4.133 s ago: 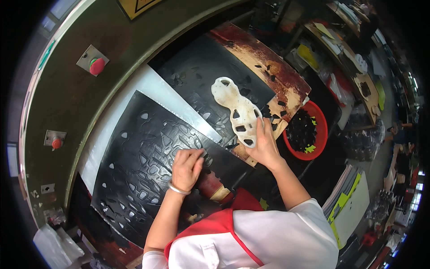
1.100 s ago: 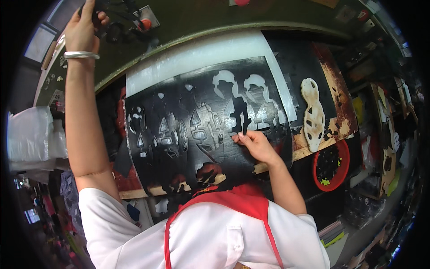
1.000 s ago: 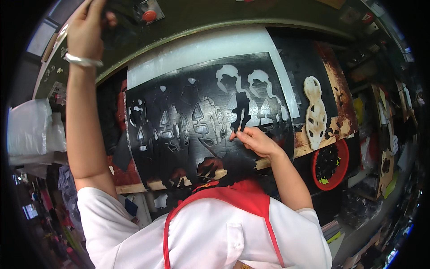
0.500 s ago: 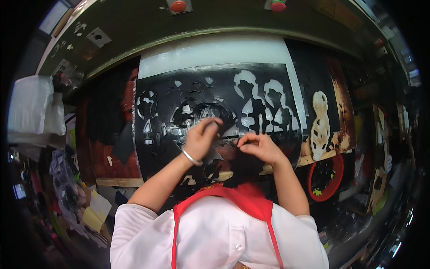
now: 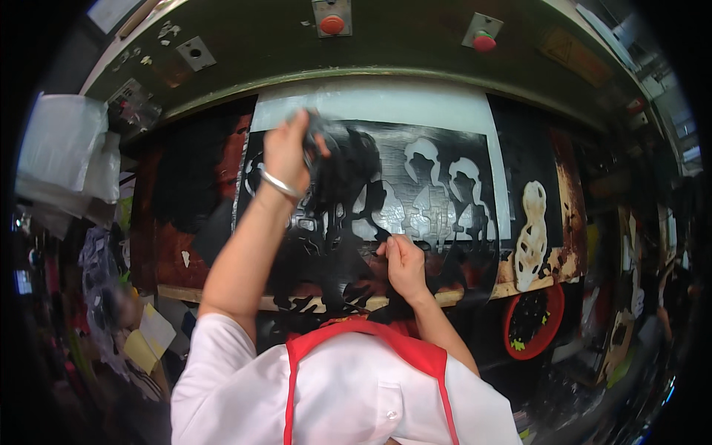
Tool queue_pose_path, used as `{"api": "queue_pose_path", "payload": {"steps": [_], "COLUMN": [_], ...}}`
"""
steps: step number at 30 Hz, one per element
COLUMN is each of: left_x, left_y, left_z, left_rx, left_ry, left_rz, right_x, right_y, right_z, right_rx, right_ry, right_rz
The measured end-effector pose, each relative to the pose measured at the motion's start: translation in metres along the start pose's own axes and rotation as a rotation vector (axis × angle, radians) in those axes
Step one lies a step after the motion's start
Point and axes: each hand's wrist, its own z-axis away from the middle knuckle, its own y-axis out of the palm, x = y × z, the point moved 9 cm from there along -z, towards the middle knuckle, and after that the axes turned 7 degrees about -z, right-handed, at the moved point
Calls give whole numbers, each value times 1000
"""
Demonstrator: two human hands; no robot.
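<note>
A shiny black sheet [image 5: 437, 130] with shoe-upper-shaped cut-outs lies on a pale board [image 5: 371, 96]. My left hand [image 5: 288, 152], with a bangle at the wrist, is raised over its far left part. The fingers are closed on a dark, floppy black piece [image 5: 348, 159], blurred by motion, so its exact outline is unclear. Nearer to me, my right hand [image 5: 404, 267] pinches a thin black strip [image 5: 380, 204] at the sheet's near middle. The fingertips press together there.
A cream shoe-upper-shaped cutting die [image 5: 532, 237] stands at the right, above a red basin [image 5: 545, 337] holding black and yellow-green scraps. A green machine beam [image 5: 415, 44] with red buttons [image 5: 332, 25] spans the far side. Plastic bags [image 5: 70, 148] hang at left.
My left hand has swung up and away from me, lifting black material. My right hand has shifted slightly left and nearer, pinching the strip. The view has tilted slightly.
</note>
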Motion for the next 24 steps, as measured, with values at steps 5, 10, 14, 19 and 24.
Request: {"api": "queue_pose_path", "payload": {"steps": [5, 10, 14, 19, 24], "left_x": [-206, -250, -167, 2, 40], "left_y": [-39, -2, 19, 8, -28], "left_z": [-86, -66, 14, 164, 156], "left_rx": [-68, 133, 341, 934, 740], "left_ry": [516, 544, 688, 922, 769], "left_rz": [-100, -368, -847, -912, -905], "right_x": [-18, -20, -26, -34, -12], "right_y": [-4, 28, 68, 88, 82], "right_z": [9, 8, 11, 8, 7], "right_rx": [14, 347, 635, 694, 601], "right_ry": [143, 351, 608, 671, 670], "right_rz": [-142, -367, -631, -814, -844]}}
